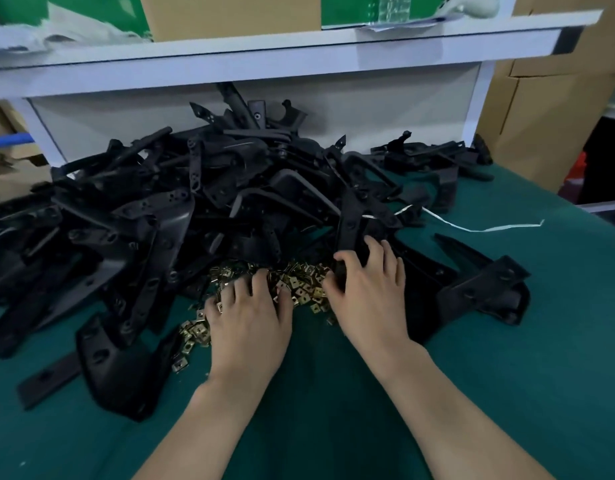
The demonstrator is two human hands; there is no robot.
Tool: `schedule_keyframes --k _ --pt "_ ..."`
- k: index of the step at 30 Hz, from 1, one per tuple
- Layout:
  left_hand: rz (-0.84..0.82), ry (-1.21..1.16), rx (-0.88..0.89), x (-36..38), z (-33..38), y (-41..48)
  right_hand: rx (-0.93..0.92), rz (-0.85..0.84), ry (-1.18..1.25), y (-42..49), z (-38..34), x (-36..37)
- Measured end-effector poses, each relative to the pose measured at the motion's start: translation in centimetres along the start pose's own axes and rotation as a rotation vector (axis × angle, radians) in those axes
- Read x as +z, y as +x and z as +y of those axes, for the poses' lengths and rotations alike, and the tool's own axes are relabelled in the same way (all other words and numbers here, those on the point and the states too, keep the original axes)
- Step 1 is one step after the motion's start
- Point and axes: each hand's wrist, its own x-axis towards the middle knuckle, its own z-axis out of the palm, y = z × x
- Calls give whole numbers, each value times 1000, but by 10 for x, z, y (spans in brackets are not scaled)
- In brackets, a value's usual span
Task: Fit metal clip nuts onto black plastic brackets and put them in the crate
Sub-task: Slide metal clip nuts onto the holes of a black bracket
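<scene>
Gathering parts for a fresh fit, apparently: reaching palm-down with the left hand onto the heap of clip nuts just ahead of its spread fingers, nothing visibly pinched, while gripping with the curled right hand a black bracket at the near edge of the bracket pile beyond both hands. Calls next for pinching one nut, drawing the bracket clear and pushing the nut onto its edge; no crate in sight.

green-covered workbench bearing a heap of black plastic brackets, a scatter of brass-coloured clip nuts, and a white strip.
</scene>
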Motion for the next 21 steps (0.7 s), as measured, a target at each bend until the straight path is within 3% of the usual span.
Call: schedule_keyframes --k 15,21 --pt "17 -40 21 2 -2 0 52 164 88 -3 -2 -6" --pt "17 -69 20 0 -2 0 5 321 411 -2 -2 -14"
